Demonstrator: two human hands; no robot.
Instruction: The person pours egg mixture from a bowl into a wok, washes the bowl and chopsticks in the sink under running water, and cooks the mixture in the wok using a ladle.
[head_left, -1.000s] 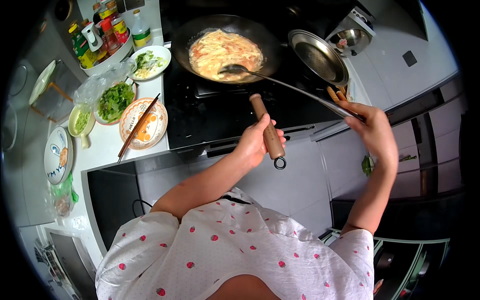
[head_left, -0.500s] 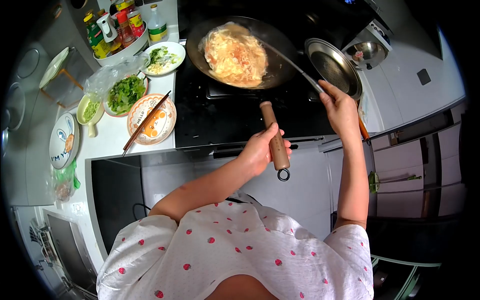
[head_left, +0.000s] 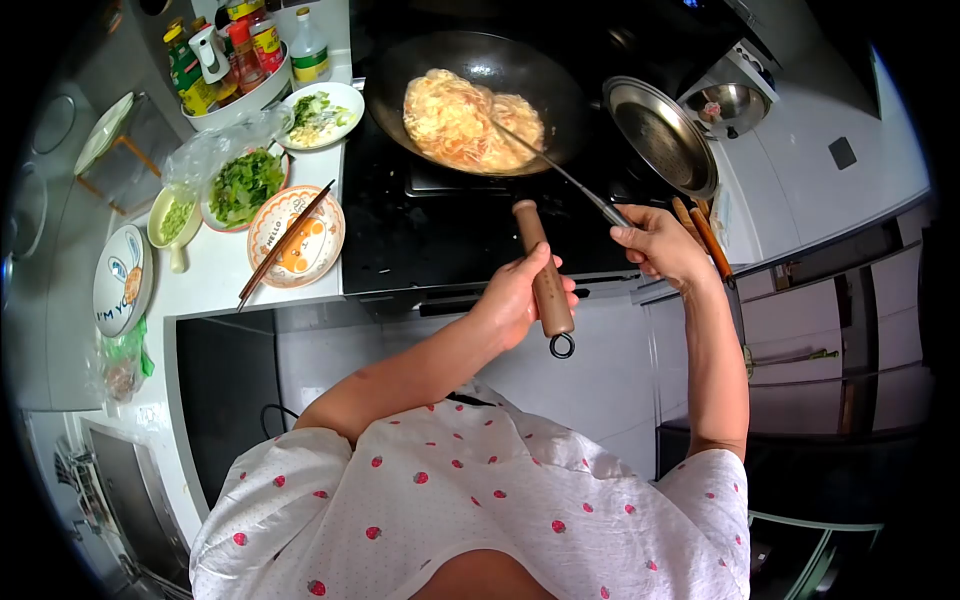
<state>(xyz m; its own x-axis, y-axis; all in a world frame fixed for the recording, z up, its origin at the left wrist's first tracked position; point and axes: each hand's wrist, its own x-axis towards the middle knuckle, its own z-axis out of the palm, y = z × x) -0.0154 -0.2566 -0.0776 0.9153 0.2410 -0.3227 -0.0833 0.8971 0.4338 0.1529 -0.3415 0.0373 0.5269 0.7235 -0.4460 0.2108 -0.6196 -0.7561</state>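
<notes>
My left hand (head_left: 517,297) is wrapped around the brown wooden handle (head_left: 547,285) of a dark wok (head_left: 555,90). In the wok lies a mound of yellow egg and thin pale-orange shreds (head_left: 450,115), heaped toward the left and near side. My right hand (head_left: 662,245) grips the grey end of a long spatula (head_left: 565,172), whose shaft slants left over the wok's near rim. The spatula's head is buried in the food, so its shape is hidden.
Left on the counter are a bowl with chopsticks (head_left: 293,235), leafy greens (head_left: 245,188), a plate of chopped greens and garlic (head_left: 320,117), a small green dish (head_left: 175,222) and bottles (head_left: 240,60). A shallow steel pan (head_left: 660,135) and two wooden handles (head_left: 712,240) lie right of the wok.
My right hand has moved left and nearer to me, bringing the spatula from the wok's far side into the food. The food has gathered into a higher heap. My left hand stays on the wok handle.
</notes>
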